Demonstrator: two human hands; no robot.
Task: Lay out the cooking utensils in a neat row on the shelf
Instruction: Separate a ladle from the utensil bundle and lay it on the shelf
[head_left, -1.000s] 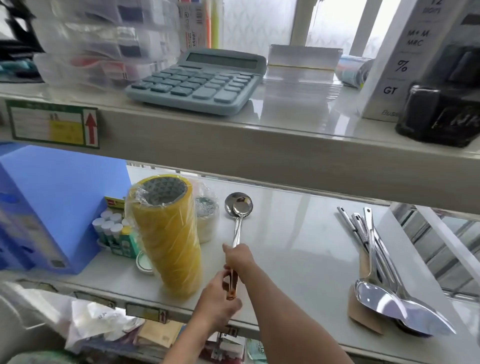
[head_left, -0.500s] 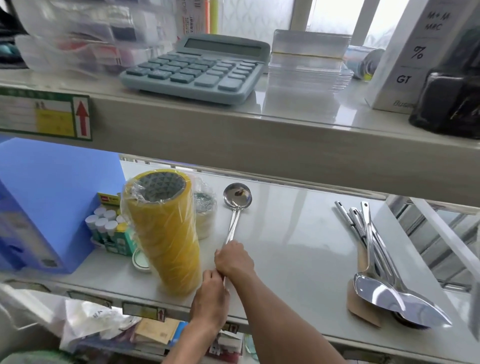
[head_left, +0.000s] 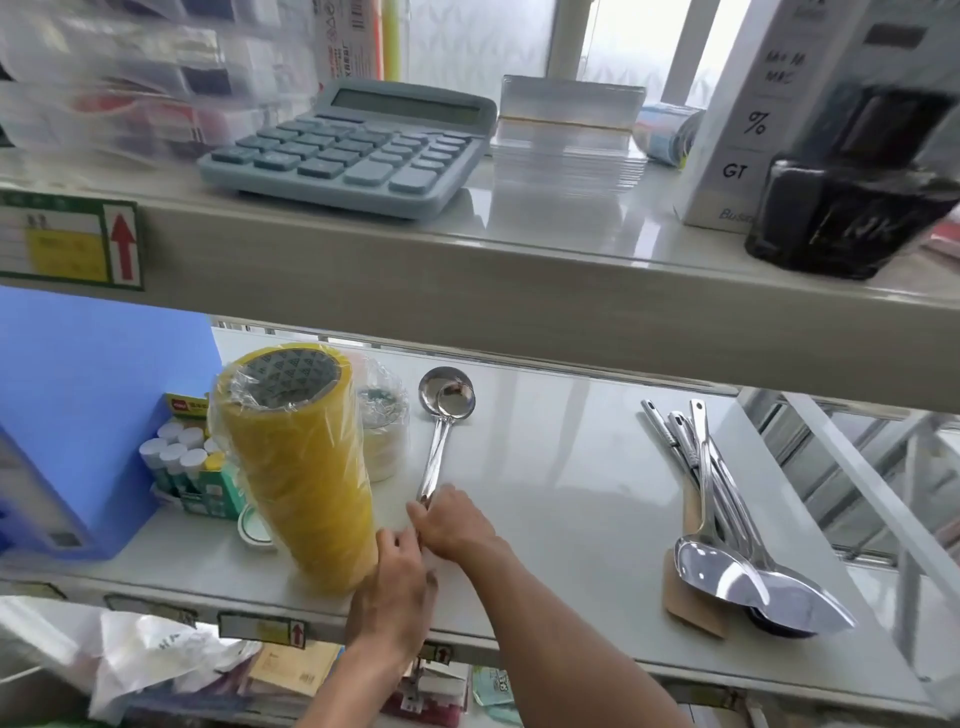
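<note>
Under both hands (head_left: 452, 525), ladle (head_left: 447, 400) handle end hidden, grip unclear

Both hands (head_left: 447, 525) lower on the ladle (head_left: 441, 431) handle, apparently nearer the shelf edge.

Yellow tape stack (head_left: 301, 478), silver ladle (head_left: 445, 402), grey-blue calculator (head_left: 353, 148)

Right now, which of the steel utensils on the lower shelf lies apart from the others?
The ladle beside the yellow tape stack, its handle under both hands. The other utensils lie overlapped in a pile at the shelf's right end.
</note>
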